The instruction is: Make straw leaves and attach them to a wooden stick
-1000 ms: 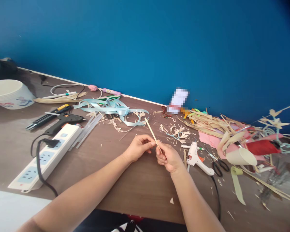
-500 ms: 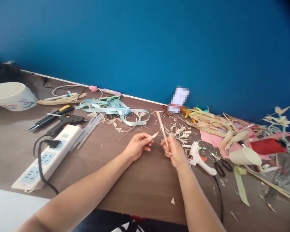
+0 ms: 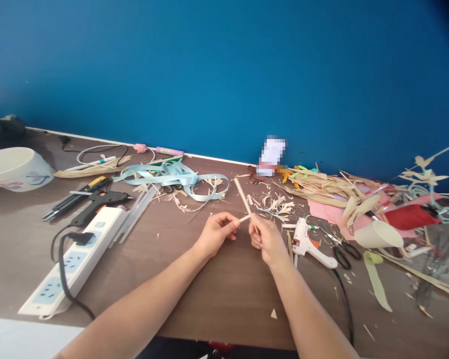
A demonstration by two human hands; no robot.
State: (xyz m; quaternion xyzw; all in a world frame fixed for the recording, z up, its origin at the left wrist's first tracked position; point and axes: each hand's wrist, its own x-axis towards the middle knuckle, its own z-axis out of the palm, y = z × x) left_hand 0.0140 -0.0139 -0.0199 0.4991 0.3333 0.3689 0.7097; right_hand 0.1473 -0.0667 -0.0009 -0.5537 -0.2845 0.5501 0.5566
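Between the thumb and fingers of my left hand [image 3: 217, 234] is a small pale strip [image 3: 244, 218], which looks like dried husk. My right hand [image 3: 266, 239] is closed around a thin pale stick [image 3: 242, 195] that slants up and away to the left. The strip's far end meets the stick just above my right fingers; whether it is stuck there I cannot tell. Close to my right hand lies a white glue gun [image 3: 304, 242], with black-handled scissors [image 3: 343, 252] beyond it. Pale scraps [image 3: 279, 205] are scattered behind my hands.
Left of my arms are a white power strip [image 3: 78, 269], a black glue gun [image 3: 99, 203], a utility knife [image 3: 73, 199], glue sticks [image 3: 136, 214] and a white tub [image 3: 18, 167]. Light-blue ribbon [image 3: 172, 174] lies further back. Husks [image 3: 322, 184] and a paper cup [image 3: 377, 234] crowd the right.
My left hand has come closer to my right, and the strip's tip now reaches the stick. The camera view has tilted slightly.
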